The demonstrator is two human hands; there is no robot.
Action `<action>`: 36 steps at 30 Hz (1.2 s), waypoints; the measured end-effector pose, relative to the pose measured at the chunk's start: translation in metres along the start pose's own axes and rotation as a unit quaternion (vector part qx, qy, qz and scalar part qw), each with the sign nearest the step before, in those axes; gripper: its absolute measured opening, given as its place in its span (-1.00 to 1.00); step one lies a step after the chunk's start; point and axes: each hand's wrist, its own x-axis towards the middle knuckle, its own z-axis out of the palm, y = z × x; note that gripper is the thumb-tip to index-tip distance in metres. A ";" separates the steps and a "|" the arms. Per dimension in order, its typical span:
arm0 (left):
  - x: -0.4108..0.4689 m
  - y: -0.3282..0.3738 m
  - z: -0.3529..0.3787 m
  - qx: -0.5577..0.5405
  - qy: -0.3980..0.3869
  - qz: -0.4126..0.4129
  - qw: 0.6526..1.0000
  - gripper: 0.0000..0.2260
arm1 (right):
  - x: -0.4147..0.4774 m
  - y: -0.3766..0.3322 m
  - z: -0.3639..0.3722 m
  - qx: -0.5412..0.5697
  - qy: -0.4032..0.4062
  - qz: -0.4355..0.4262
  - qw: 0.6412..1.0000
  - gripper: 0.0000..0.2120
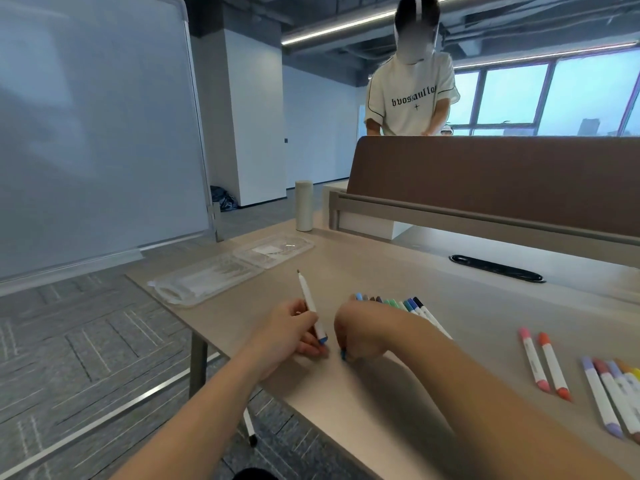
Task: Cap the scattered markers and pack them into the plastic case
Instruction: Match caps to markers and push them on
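My left hand grips a white marker with a blue lower end; its uncapped tip points up and away. My right hand is closed beside it, with a small blue cap showing at the fingertips against the table. Behind my right hand a row of capped markers lies side by side. A pink marker and an orange marker lie to the right. Several more markers lie at the far right edge. The clear plastic case lies open at the table's far left corner.
A beige cylindrical bottle stands behind the case. A brown desk divider borders the far side, with another person standing behind it. A black cable slot sits in the table. A whiteboard stands at the left on the carpeted floor.
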 end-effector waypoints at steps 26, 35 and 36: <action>0.009 -0.009 -0.007 -0.010 -0.073 0.024 0.997 -0.85 | 0.020 0.034 -0.017 0.641 0.292 0.037 0.709 -0.94; 0.009 -0.007 -0.007 0.024 -0.078 0.030 0.996 -0.82 | 0.024 0.023 -0.009 0.617 0.288 0.019 0.732 -0.92; 0.009 -0.007 -0.006 0.019 -0.079 0.029 0.996 -0.82 | 0.025 0.021 -0.009 0.612 0.292 0.019 0.735 -0.93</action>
